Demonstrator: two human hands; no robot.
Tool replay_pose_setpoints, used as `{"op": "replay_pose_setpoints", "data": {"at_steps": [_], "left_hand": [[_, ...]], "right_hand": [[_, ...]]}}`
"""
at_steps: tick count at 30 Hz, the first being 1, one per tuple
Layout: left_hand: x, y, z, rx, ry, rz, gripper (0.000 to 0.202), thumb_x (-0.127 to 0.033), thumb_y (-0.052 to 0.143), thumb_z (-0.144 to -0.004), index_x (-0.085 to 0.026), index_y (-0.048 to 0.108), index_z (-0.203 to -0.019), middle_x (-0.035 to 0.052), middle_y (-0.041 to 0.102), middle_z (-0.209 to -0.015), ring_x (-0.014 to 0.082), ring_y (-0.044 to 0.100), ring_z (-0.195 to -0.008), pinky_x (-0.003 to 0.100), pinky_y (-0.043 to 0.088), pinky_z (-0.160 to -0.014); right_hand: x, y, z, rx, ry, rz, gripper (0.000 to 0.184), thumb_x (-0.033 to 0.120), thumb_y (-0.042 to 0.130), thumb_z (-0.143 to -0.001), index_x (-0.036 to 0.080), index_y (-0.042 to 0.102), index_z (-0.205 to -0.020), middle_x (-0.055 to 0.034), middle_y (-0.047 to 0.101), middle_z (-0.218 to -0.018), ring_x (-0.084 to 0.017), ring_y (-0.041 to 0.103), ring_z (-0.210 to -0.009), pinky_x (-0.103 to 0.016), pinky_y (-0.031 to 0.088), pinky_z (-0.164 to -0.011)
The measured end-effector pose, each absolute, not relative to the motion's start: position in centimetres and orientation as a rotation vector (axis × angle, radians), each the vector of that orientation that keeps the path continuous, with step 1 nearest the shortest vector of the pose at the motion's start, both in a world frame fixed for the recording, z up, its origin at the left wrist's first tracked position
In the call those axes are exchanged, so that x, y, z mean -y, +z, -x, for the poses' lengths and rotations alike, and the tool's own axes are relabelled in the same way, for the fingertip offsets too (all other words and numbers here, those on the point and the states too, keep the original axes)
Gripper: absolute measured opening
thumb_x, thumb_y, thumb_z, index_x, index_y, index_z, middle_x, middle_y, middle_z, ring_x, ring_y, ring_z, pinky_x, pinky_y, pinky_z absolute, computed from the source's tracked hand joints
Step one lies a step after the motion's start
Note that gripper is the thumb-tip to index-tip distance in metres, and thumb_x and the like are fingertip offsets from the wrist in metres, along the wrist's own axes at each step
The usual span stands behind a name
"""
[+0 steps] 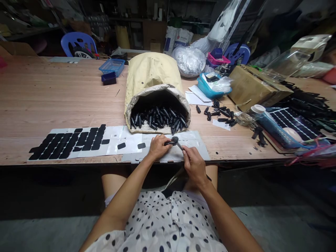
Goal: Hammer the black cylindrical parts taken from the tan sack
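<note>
My left hand [159, 147] is closed on a small black elongated part [168, 143] above a light grey board [195, 142] at the table's front edge. In my right hand [194, 163], the fingers are wrapped round a slim grey-handled tool [180, 145]. Its dark rounded head [175, 139] meets the black part; whether it presses or only touches I cannot tell. Just beyond my hands lies a yellowish sack [153, 71], its mouth facing me and full of similar black parts [160, 117]. Left of my hands, white sheets [112, 138] carry rows of black rounded patches [61, 145].
Loose black parts [223, 112] lie right of the sack near a blue basket [210, 89] and a cardboard box [254, 87]. A blue tray [112, 66] and a dark blue box [108, 78] stand back left. More black pieces and a transparent container [279, 127] crowd the right.
</note>
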State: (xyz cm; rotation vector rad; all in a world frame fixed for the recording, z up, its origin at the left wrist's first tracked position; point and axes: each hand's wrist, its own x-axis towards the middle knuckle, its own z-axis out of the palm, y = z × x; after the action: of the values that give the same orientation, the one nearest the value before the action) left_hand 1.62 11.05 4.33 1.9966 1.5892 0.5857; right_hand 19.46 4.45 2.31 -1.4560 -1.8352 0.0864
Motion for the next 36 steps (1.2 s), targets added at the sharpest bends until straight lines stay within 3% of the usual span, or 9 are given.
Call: {"op": "replay_pose_setpoints", "data": {"at_steps": [7, 16, 22, 28, 32, 36], "left_hand": [[-11.0, 4.3, -1.9, -1.602, 0.599, -1.983, 0.021, -0.025, 0.068, -0.082, -0.027, 0.077, -0.101, 0.0027, 0.069, -0.096, 0.024, 0.058, -0.104, 0.038, 0.044, -0.093], [-10.7, 4.4, -2.1, -1.62, 0.574, -1.994, 0.02, -0.025, 0.069, -0.082, -0.026, 0.076, -0.101, 0.0032, 0.068, -0.095, 0.0244, 0.057, -0.102, 0.039, 0.043, -0.095], [-11.1, 3.7, -1.6, -1.549, 0.576, -2.084, 0.018, -0.03, 0.065, -0.087, -0.026, 0.074, -0.102, 0.004, 0.067, -0.099, 0.0248, 0.056, -0.103, 0.04, 0.043, -0.093], [-7.2, 3.6, -1.9, -1.091, 0.647, -2.178, 0.027, -0.035, 0.049, -0.097, -0.021, 0.07, -0.107, 0.0075, 0.069, -0.101, 0.022, 0.06, -0.097, 0.035, 0.045, -0.091], [-1.9, 1.4, -1.7, -0.708, 0.4, -2.1, 0.029, -0.04, 0.046, -0.098, -0.026, 0.069, -0.11, 0.0048, 0.072, -0.101, 0.0186, 0.066, -0.095, 0.029, 0.046, -0.09], [-0.9, -3.9, 0.3, -0.991, 0.2, -1.766, 0.018, -0.037, 0.061, -0.086, -0.025, 0.073, -0.094, 0.001, 0.075, -0.092, 0.0195, 0.068, -0.085, 0.029, 0.051, -0.079]], "right_hand": [[-5.7, 2.2, -21.2, 1.807, 0.029, 1.565, 0.034, 0.031, 0.039, -0.1, 0.023, 0.071, -0.11, -0.0057, 0.064, -0.089, -0.019, 0.061, -0.085, -0.029, 0.047, -0.077], [-9.4, 0.8, -24.2, 1.864, -0.298, 1.862, 0.024, 0.024, 0.053, -0.091, 0.023, 0.074, -0.103, -0.0057, 0.057, -0.083, -0.02, 0.045, -0.079, -0.03, 0.031, -0.069], [-9.3, -0.1, -23.6, 1.818, -0.372, 1.894, 0.024, 0.024, 0.054, -0.091, 0.023, 0.074, -0.104, -0.0056, 0.056, -0.086, -0.02, 0.042, -0.08, -0.03, 0.026, -0.069], [-9.2, -0.2, -23.6, 1.806, -0.405, 1.895, 0.025, 0.023, 0.052, -0.09, 0.023, 0.073, -0.103, -0.0058, 0.054, -0.085, -0.02, 0.04, -0.081, -0.031, 0.025, -0.068], [-9.1, 0.0, -23.5, 1.796, -0.37, 1.873, 0.025, 0.022, 0.052, -0.089, 0.023, 0.073, -0.104, -0.0065, 0.054, -0.085, -0.02, 0.04, -0.081, -0.031, 0.026, -0.068], [-9.0, 0.3, -23.4, 1.788, -0.313, 1.88, 0.025, 0.023, 0.052, -0.09, 0.022, 0.073, -0.104, -0.0073, 0.054, -0.086, -0.021, 0.041, -0.081, -0.032, 0.026, -0.067]]}}
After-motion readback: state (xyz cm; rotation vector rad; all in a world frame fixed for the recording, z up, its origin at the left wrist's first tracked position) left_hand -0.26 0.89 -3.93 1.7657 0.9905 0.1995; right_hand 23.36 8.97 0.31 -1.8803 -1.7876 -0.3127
